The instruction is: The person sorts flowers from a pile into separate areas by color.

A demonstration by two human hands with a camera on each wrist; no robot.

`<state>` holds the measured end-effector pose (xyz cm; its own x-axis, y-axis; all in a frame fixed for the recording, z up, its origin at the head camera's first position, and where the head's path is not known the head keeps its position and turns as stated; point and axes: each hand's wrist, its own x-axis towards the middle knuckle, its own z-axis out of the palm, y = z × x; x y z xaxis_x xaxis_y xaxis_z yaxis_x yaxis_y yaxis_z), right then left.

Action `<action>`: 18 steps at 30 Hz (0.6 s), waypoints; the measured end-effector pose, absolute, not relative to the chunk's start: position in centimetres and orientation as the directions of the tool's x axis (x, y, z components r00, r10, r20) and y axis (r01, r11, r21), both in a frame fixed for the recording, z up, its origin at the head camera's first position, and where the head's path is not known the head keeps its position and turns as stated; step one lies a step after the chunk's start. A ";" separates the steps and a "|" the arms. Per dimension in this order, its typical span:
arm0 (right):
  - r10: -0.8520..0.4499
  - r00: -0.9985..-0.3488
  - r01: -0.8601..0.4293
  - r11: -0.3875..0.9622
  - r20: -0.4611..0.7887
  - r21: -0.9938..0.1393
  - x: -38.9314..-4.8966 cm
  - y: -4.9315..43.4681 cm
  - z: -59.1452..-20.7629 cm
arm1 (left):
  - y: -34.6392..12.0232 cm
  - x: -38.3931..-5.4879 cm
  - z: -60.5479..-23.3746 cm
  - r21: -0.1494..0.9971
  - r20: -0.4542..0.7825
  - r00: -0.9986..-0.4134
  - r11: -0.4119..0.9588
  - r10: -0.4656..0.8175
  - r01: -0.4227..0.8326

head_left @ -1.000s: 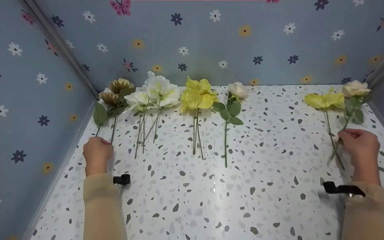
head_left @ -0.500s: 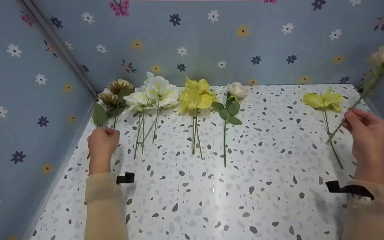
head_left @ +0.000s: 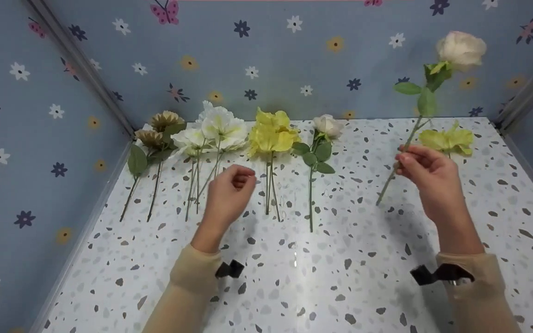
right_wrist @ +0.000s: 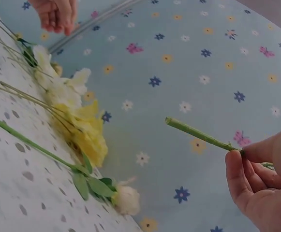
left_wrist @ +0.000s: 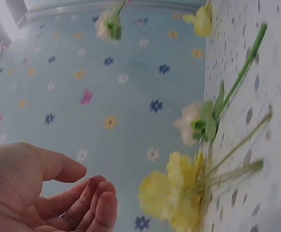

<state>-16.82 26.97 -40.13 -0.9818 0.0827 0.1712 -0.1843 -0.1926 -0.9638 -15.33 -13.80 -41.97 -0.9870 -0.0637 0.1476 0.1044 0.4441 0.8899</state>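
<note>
My right hand (head_left: 437, 185) pinches the green stem of a cream-white artificial rose (head_left: 461, 51) between thumb and fingers. The rose is up off the table, its bloom tilted to the right and the bare stem end pointing down left. In the right wrist view the cut stem end (right_wrist: 198, 134) sticks out past the fingertips. My left hand (head_left: 227, 194) hangs above the table in front of the white flowers, its fingers loosely curled with nothing between them. A second cream-white rose (head_left: 327, 126) lies on the table between the hands.
Along the back wall lie brown flowers (head_left: 164, 121), white flowers (head_left: 222, 127) and a yellow bunch (head_left: 273, 134), stems toward me. One yellow flower (head_left: 447, 140) lies behind the right hand. Blue patterned walls (head_left: 266, 55) enclose the speckled white table (head_left: 322, 277).
My right hand has lifted the rose off the table, from beside the single yellow flower, and moved it left. The left hand has left the brown flowers' stems and come right, holding nothing.
</note>
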 end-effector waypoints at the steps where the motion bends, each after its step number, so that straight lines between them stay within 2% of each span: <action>1: 0.055 -0.983 -0.181 -0.192 0.174 -0.965 -16.7 26.2 -40.2 | -12.8 -15.0 -42.2 0.894 0.147 -0.989 0.431 -0.026 0.121; 6: -0.052 -0.989 -0.130 -0.130 0.138 -0.983 -16.1 23.1 -40.8 | -9.1 -13.4 -43.1 0.893 0.154 -0.978 0.404 0.142 0.200; 12: -0.128 -0.988 -0.089 0.010 0.087 -0.996 -15.5 20.9 -41.4 | -6.5 -11.7 -43.5 0.878 0.160 -0.940 0.392 0.301 0.274; 18: -0.172 -0.981 -0.106 0.089 0.090 -0.990 -15.2 19.8 -41.9 | -5.5 -10.9 -43.5 0.877 0.175 -0.919 0.367 0.353 0.309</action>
